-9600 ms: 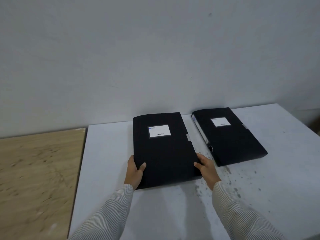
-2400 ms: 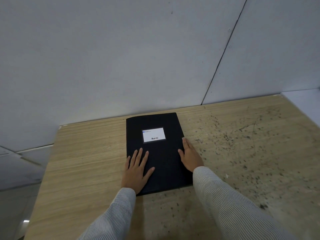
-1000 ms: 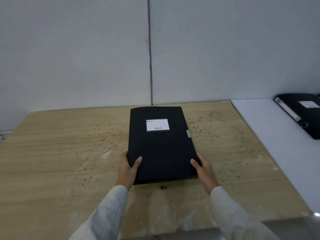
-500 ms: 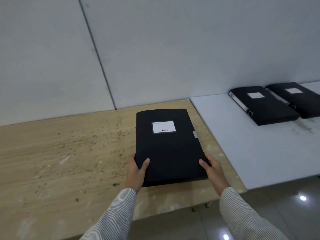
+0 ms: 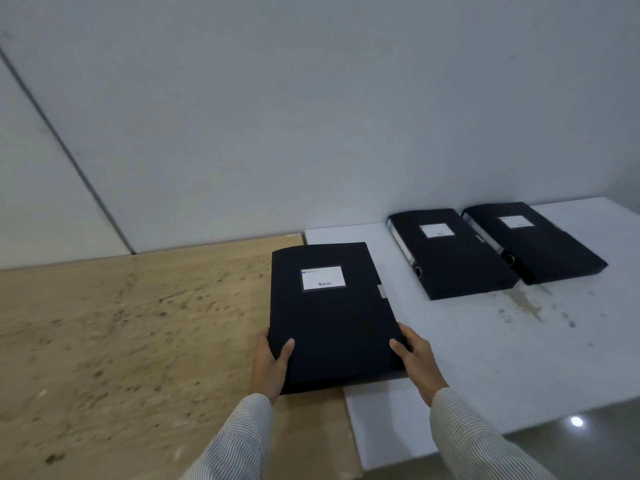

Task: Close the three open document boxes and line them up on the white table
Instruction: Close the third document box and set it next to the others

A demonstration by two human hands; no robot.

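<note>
Closed black document box (image 5: 334,317), held flat with its white front label (image 5: 323,278) facing up, straddling the seam between the wooden table (image 5: 121,334) on the left and the white table (image 5: 502,344) on the right; whether resting on the surfaces or raised just above them, cannot tell. Left hand (image 5: 268,363) clasping the near left corner, thumb on the lid, fingers hidden beneath. Right hand (image 5: 417,358) clasping the near right edge the same way, thumb on top, fingers under the side. Small pale tab (image 5: 382,291) on the right edge of the held box. Striped sleeves (image 5: 239,438) on both forearms. Farther right on the white table, two more closed black document boxes lying flat, one (image 5: 450,252) nearer the held box and one (image 5: 531,242) at the far right, just beside each other, both labelled on top, both angled alike, spines with finger holes facing left. Brownish stain (image 5: 526,303) on the white surface near their front corners. Grey panelled wall (image 5: 311,116) behind both tables. Glossy floor with a light reflection (image 5: 576,421) at the near right.
</note>
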